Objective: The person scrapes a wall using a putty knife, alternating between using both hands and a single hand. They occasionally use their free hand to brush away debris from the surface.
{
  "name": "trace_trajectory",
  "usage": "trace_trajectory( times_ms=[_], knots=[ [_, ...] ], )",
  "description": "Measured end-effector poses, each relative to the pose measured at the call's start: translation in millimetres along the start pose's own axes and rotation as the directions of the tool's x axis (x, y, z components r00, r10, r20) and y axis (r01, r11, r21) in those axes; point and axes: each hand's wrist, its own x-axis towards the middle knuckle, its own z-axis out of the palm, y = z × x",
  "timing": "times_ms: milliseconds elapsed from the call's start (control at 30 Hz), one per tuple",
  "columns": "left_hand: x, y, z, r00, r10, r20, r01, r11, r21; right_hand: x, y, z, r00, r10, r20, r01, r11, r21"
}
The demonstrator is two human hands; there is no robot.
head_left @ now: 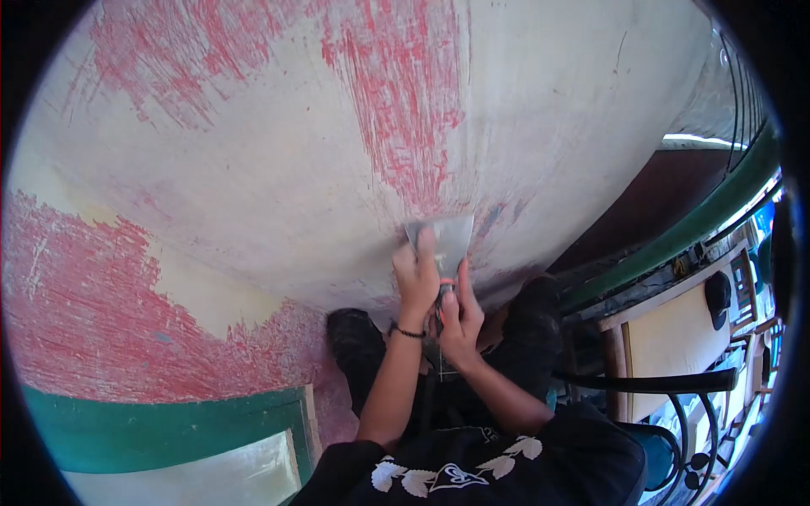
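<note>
A wide metal scraper point(454, 234) lies with its blade against a wall point(540, 126) of patchy white and red paint. My right hand point(461, 327) is closed around its dark and orange handle, with a finger stretched along it toward the blade. Wrapped at the blade's left side, my left hand point(415, 274) presses fingers onto the metal; it is slightly blurred, and a dark bracelet circles that wrist. Red streaks point(409, 101) run down the wall just above the blade. Part of the handle is hidden by my fingers.
My knees in dark clothing flank the hands, close to the wall. At lower left is a green frame point(169, 430). A green curved rail point(666, 253) runs along the right, with a wooden chair point(666, 337) and a black metal armrest point(658, 382) nearby.
</note>
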Motion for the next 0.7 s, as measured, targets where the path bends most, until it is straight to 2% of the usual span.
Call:
trace_trajectory(
  times_ms=[67, 133, 200, 300, 367, 467, 533, 567, 633, 700],
  knots=[
    [-25, -22, 6, 0.997, -0.076, 0.009, 0.076, 0.997, 0.023, -19, 27, -15, 0.999, 0.037, -0.014, -0.037, 0.998, -0.049],
    [-28, -24, 11, 0.995, -0.094, 0.043, 0.092, 0.995, 0.037, -27, 42, -28, 0.984, 0.176, -0.015, -0.174, 0.982, 0.066],
    [-28, -12, 13, 0.992, -0.067, 0.108, 0.063, 0.997, 0.041, -4, 39, -30, 0.995, -0.086, -0.049, 0.077, 0.986, -0.151],
    [-6, 28, 28, 0.998, -0.005, 0.064, 0.013, 0.992, -0.129, 20, -3, -36, 0.997, -0.08, -0.02, 0.076, 0.989, -0.129],
    [-2, 46, 31, 0.998, -0.034, 0.046, 0.041, 0.986, -0.162, 20, -60, -25, 0.968, 0.248, 0.037, -0.25, 0.95, 0.187],
    [-7, 44, 35, 0.997, -0.056, 0.046, 0.064, 0.982, -0.178, 16, -54, -30, 0.974, 0.224, 0.029, -0.226, 0.958, 0.178],
    [-16, 40, 38, 0.997, -0.054, 0.052, 0.062, 0.984, -0.166, 5, -44, -40, 0.985, 0.162, 0.063, -0.168, 0.981, 0.1],
    [-20, 40, 41, 0.998, -0.05, 0.047, 0.057, 0.986, -0.156, 6, -31, -45, 0.997, 0.037, 0.071, -0.037, 0.999, -0.008],
    [-12, 41, 44, 0.995, -0.053, 0.081, 0.064, 0.988, -0.142, 8, -6, -56, 0.973, -0.215, 0.084, 0.228, 0.947, -0.225],
    [-4, 47, 46, 0.981, -0.098, 0.167, 0.12, 0.985, -0.127, 18, -28, -56, 0.927, -0.365, 0.083, 0.372, 0.873, -0.315]
  ],
)
